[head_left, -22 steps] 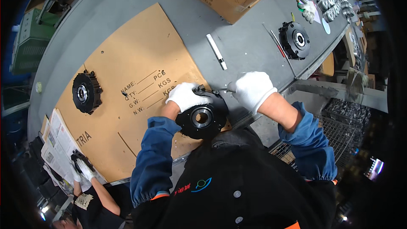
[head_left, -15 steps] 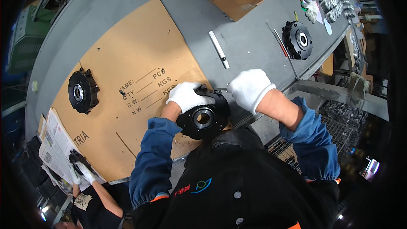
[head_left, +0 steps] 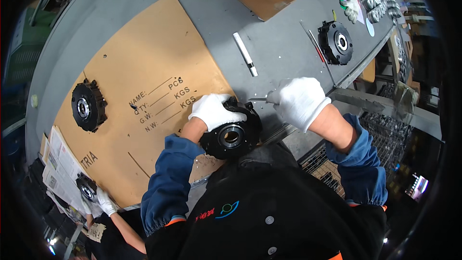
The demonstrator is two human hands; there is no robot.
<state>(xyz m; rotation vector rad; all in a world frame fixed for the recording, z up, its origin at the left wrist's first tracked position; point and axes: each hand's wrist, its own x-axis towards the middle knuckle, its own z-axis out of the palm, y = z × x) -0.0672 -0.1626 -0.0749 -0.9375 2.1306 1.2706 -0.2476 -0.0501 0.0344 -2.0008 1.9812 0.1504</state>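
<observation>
A black round housing [head_left: 244, 140] with a metal-ringed center hole is tilted up at the table's near edge, against my front. My left hand [head_left: 215, 112], in a white glove, is closed on its upper left rim. To the right, my gloved right hand [head_left: 299, 102] is a fist around a thin metal tool [head_left: 258, 99]; its kind is hard to make out. The tool's narrow end points left, close to the housing's upper edge; whether they touch I cannot tell. The fist hides the rest of the tool.
Flat cardboard [head_left: 159, 48] lies under my left hand, bearing another black housing [head_left: 88, 106]. A white marker [head_left: 245, 54], a third housing [head_left: 336, 43] and a red-handled rod [head_left: 318, 48] lie beyond. A co-worker's gloved hand [head_left: 104, 200] holds a similar part [head_left: 87, 187] at lower left.
My right hand has moved right, drawing the tool a little away from the housing. My left hand keeps its hold. The co-worker's part has turned, showing its center ring.
</observation>
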